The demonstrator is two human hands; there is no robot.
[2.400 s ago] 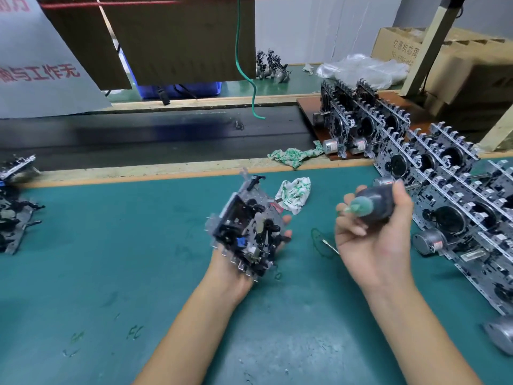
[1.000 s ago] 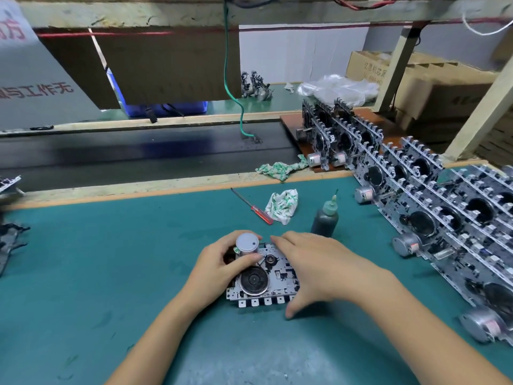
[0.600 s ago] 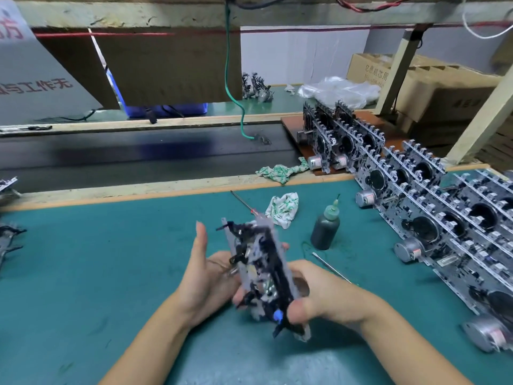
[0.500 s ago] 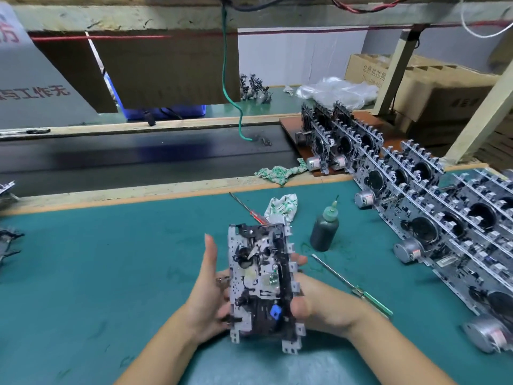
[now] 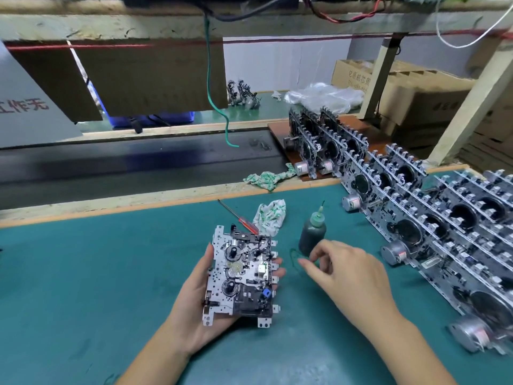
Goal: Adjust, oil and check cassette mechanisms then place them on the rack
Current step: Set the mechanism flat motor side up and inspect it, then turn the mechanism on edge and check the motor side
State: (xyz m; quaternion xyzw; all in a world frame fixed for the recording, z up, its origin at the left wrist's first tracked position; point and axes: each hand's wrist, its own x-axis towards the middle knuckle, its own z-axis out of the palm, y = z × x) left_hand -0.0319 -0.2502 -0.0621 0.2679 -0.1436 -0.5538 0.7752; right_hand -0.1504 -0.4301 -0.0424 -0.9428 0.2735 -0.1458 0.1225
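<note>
A cassette mechanism (image 5: 243, 275) lies face up in my left hand (image 5: 194, 309), which grips it from below, thumb on its left edge and fingertips past its right edge. It is held just above the teal mat (image 5: 83, 287). My right hand (image 5: 349, 276) hovers low over the mat to the right of it, fingers loosely curled, holding nothing I can see. Its fingertips are just in front of the dark oil bottle (image 5: 312, 237) with a green nozzle. The rack (image 5: 416, 232) of finished mechanisms runs along the right.
A red-handled screwdriver (image 5: 241, 219) and a crumpled rag (image 5: 270, 218) lie behind the mechanism. Another rag (image 5: 266, 177) sits on the wooden edge. The dark conveyor belt (image 5: 138, 162) runs across the back. Cardboard boxes (image 5: 416, 90) stand at the far right.
The mechanism was flipped from lying on the mat to face up in my left hand. My right hand let go of it and moved right, covering the green-handled screwdriver near the bottle.
</note>
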